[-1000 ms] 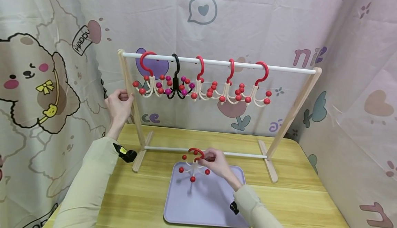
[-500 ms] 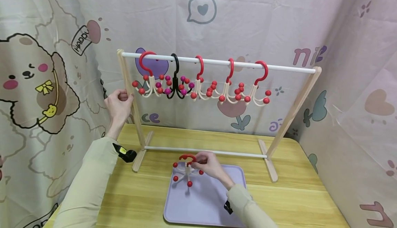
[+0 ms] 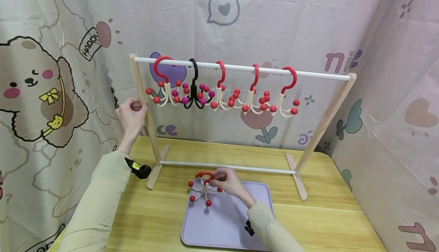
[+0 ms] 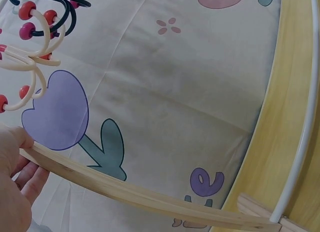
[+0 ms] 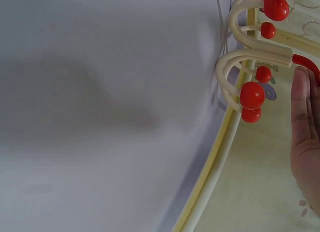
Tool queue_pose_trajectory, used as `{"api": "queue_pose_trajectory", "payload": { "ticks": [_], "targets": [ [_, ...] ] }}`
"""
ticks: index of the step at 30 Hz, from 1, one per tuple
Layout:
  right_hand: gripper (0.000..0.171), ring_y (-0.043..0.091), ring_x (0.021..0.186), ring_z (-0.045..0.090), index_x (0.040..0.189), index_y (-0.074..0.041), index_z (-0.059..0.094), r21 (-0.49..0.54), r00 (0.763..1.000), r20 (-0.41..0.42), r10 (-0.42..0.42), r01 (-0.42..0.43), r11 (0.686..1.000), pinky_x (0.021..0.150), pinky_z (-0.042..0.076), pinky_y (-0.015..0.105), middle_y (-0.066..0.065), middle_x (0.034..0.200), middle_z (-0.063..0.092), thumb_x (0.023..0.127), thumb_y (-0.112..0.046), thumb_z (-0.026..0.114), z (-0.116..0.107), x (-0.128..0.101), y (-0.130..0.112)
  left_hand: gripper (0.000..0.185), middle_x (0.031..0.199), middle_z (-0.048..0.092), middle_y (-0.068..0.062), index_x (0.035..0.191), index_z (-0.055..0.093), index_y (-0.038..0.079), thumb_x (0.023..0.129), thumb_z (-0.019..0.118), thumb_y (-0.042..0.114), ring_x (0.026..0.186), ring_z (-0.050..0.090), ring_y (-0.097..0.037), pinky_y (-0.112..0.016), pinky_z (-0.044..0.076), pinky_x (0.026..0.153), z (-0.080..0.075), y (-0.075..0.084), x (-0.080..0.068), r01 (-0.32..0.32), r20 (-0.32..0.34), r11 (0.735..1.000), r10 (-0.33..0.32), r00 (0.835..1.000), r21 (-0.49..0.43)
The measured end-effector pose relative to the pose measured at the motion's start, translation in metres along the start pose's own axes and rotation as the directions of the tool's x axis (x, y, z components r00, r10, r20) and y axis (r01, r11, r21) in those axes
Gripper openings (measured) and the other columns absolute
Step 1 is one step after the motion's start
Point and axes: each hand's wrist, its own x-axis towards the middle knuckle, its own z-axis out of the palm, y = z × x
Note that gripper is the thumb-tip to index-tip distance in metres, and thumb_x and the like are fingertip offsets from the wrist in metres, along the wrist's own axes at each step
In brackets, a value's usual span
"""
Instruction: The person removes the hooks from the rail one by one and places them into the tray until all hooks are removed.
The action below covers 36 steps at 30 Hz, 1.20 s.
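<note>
My left hand [image 3: 131,117] grips the left wooden post [image 3: 153,137] of a small hanging rack, and the left wrist view shows its fingers around that post [image 4: 110,189]. Over the far-left part of a lilac tray [image 3: 233,225], my right hand [image 3: 229,183] pinches the red hook of a cream claw hanger [image 3: 205,189]. The hanger stands upright with its arms spread, each tipped by a red ball. In the right wrist view, the hanger's cream stem [image 5: 270,52] lies beside the fingers [image 5: 300,112], close over the tray.
Several similar hangers hang from the rack's white top bar [image 3: 240,67]; one is a black hanger [image 3: 193,92] with magenta balls. A lower white bar [image 3: 260,170] runs behind the tray. Patterned curtains [image 3: 226,35] enclose the wooden table [image 3: 322,221] at the back and sides.
My right hand has moved left and toward the table's front, carrying the hanger lower over the tray; motion in the last half second is slight. The left hand keeps its place on the post.
</note>
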Motion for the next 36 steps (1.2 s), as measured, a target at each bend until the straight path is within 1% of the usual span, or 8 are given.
{"api": "queue_pose_trajectory", "payload": {
  "ticks": [4,9,14,19,23,29,33,36],
  "targets": [
    [0.015,0.011,0.079,0.074,0.102,0.002,0.071,-0.003,1.0,0.002,0.021,-0.021,1.0,0.067,0.055,0.017,0.021,0.097,0.077,0.09,-0.005,0.072,0.0006,0.0017,0.0008,0.025,0.096,0.072,-0.022,0.106,0.071,-0.006,0.092,0.066,0.013,0.065,0.044,0.014,-0.01,0.037,0.069,0.0004,-0.0007,0.0001,0.003,0.0,1.0,-0.003,1.0,0.002],
    [0.017,0.012,0.08,0.073,0.104,0.002,0.071,-0.015,0.999,-0.003,0.038,-0.038,0.999,0.067,0.054,0.017,0.02,0.097,0.077,0.089,-0.006,0.073,-0.0003,0.0026,0.0007,0.024,0.095,0.072,-0.023,0.105,0.071,-0.007,0.092,0.066,0.012,0.063,0.043,0.015,-0.009,0.037,0.068,0.0006,-0.001,0.0003,-0.012,-0.009,1.0,0.012,1.0,0.001],
    [0.019,0.017,0.081,0.074,0.105,0.005,0.07,-0.035,1.0,-0.008,0.025,-0.025,0.999,0.067,0.054,0.018,0.02,0.097,0.077,0.09,-0.006,0.072,-0.0007,0.0023,0.0008,0.024,0.096,0.072,-0.023,0.105,0.072,-0.007,0.092,0.067,0.012,0.063,0.044,0.016,-0.008,0.037,0.066,0.0007,0.0001,0.0,-0.01,-0.006,1.0,0.01,1.0,0.003],
    [0.022,0.014,0.08,0.072,0.107,0.007,0.069,-0.049,0.999,-0.013,0.032,-0.033,0.998,0.067,0.055,0.018,0.019,0.097,0.077,0.09,-0.007,0.072,-0.0011,0.0014,-0.0007,0.024,0.096,0.072,-0.023,0.107,0.071,-0.007,0.092,0.066,0.013,0.064,0.045,0.015,-0.008,0.038,0.066,0.0,0.0008,-0.0008,-0.002,0.0,1.0,0.002,1.0,-0.002],
    [0.021,0.012,0.08,0.071,0.106,0.004,0.07,-0.055,0.999,-0.015,0.039,-0.04,0.998,0.068,0.055,0.018,0.018,0.098,0.077,0.089,-0.008,0.073,-0.0009,0.0009,0.0003,0.024,0.096,0.072,-0.023,0.107,0.071,-0.007,0.092,0.066,0.012,0.064,0.045,0.014,-0.009,0.038,0.066,-0.0004,0.0005,-0.0015,-0.003,0.001,1.0,0.003,1.0,-0.004],
    [0.019,0.019,0.081,0.073,0.104,0.001,0.071,-0.046,0.999,-0.016,0.027,-0.028,0.999,0.067,0.055,0.018,0.019,0.096,0.077,0.088,-0.008,0.074,-0.0003,0.0009,0.0025,0.024,0.094,0.072,-0.022,0.106,0.072,-0.007,0.092,0.067,0.012,0.064,0.045,0.015,-0.009,0.038,0.065,0.0002,-0.0002,-0.0013,-0.012,-0.006,1.0,0.011,1.0,-0.006],
    [0.021,0.014,0.08,0.071,0.106,0.003,0.07,-0.04,0.999,-0.011,0.034,-0.034,0.999,0.067,0.054,0.018,0.018,0.097,0.077,0.089,-0.008,0.074,-0.0006,0.0004,0.0008,0.024,0.094,0.071,-0.021,0.106,0.072,-0.007,0.092,0.067,0.012,0.064,0.045,0.014,-0.009,0.038,0.065,0.0004,-0.0003,-0.0012,-0.007,-0.004,1.0,0.007,1.0,-0.004],
    [0.021,0.01,0.078,0.068,0.106,0.002,0.071,-0.031,0.999,-0.011,0.036,-0.036,0.999,0.065,0.054,0.017,0.018,0.097,0.076,0.089,-0.009,0.074,-0.0008,0.0001,-0.0008,0.024,0.094,0.071,-0.02,0.106,0.071,-0.007,0.092,0.066,0.013,0.065,0.045,0.013,-0.009,0.038,0.065,0.0005,-0.0002,-0.0011,-0.002,-0.001,1.0,0.002,1.0,-0.002]
  ]
}}
